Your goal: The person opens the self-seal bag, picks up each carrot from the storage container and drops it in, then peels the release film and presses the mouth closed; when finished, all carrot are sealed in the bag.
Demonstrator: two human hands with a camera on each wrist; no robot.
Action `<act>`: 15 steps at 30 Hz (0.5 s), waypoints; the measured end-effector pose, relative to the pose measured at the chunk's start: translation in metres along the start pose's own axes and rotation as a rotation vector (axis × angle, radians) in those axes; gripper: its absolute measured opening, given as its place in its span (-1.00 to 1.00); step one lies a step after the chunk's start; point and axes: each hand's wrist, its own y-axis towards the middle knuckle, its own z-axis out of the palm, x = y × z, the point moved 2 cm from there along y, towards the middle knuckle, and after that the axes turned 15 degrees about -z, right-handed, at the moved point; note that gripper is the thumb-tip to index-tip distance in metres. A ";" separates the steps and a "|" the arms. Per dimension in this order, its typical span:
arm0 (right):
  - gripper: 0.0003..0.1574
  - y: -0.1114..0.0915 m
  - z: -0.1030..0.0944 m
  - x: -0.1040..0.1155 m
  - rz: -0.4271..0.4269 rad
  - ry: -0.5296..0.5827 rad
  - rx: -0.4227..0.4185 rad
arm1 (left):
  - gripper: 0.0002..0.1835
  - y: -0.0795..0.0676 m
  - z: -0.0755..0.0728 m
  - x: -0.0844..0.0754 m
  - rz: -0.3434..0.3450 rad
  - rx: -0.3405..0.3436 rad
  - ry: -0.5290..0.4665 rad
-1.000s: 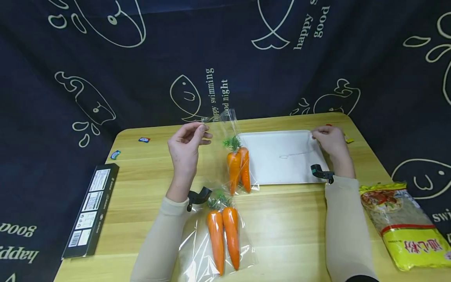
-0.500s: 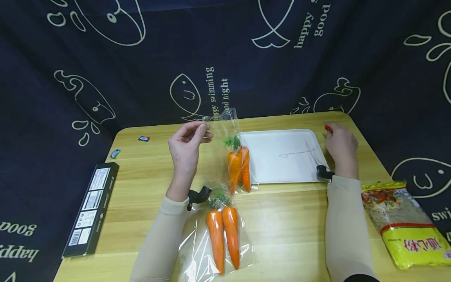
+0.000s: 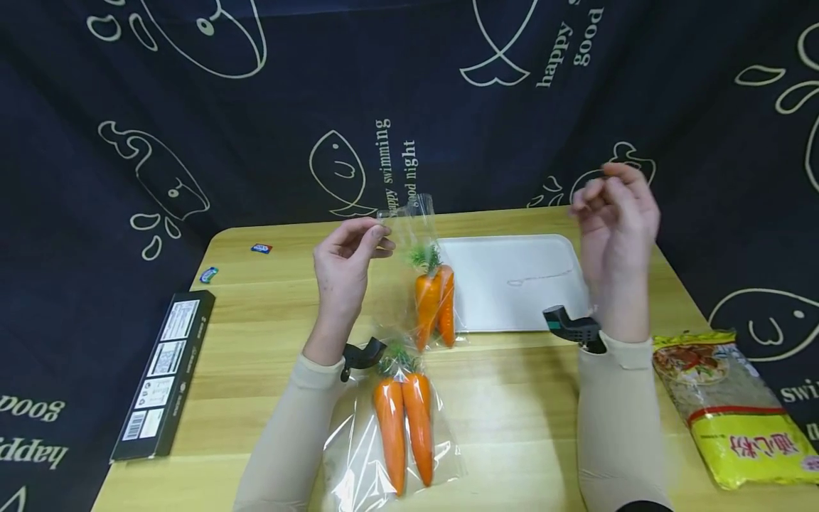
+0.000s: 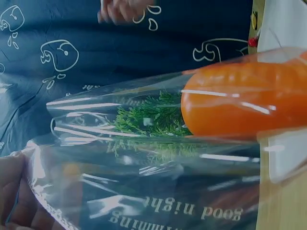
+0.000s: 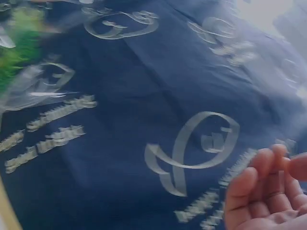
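Observation:
My left hand [image 3: 345, 263] pinches the upper left edge of a clear plastic bag [image 3: 399, 284] holding two carrots [image 3: 427, 306] with feathery green tops. In the left wrist view the bag's mouth lies near my fingers, a carrot [image 4: 235, 98] and its greens [image 4: 148, 120] showing through the film. Nearer on the table lies a second clear bag [image 3: 352, 441] with two more carrots [image 3: 392, 434]. My right hand [image 3: 614, 220], blurred, is raised over the white tray's right end; its fingers [image 5: 242, 191] are loosely curled, with nothing visible between them.
The white tray [image 3: 499, 299] bears a thin looped string [image 3: 537, 278]. A yellow noodle packet [image 3: 736, 412] lies at right, a black box [image 3: 163, 377] at left. Small wrappers [image 3: 261, 248] lie back left; a red item [image 4: 253, 41] sits beside the tray.
My right hand has moved from the tray's right edge outward past it, then risen above it. The left hand still grips the bag, drifting slightly right.

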 end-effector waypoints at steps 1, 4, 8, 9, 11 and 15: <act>-0.71 -0.004 0.007 -0.012 0.039 -0.056 0.045 | -0.84 -0.001 0.001 0.000 -0.002 0.013 -0.005; -0.54 -0.015 0.016 -0.052 0.200 -0.372 0.252 | -0.87 -0.004 0.005 -0.001 -0.001 0.062 -0.008; -0.24 -0.032 0.012 -0.095 0.460 -0.572 0.561 | -0.93 -0.006 0.008 0.000 0.003 0.112 -0.010; -0.21 -0.036 0.011 -0.103 0.517 -0.567 0.616 | -0.94 -0.006 0.007 0.000 0.002 0.119 -0.014; -0.18 -0.043 0.009 -0.116 0.609 -0.516 0.674 | -0.94 -0.005 0.006 0.000 -0.001 0.127 -0.022; -0.26 -0.050 0.008 -0.128 0.679 -0.435 0.678 | -0.93 -0.003 0.002 0.001 -0.013 0.125 -0.036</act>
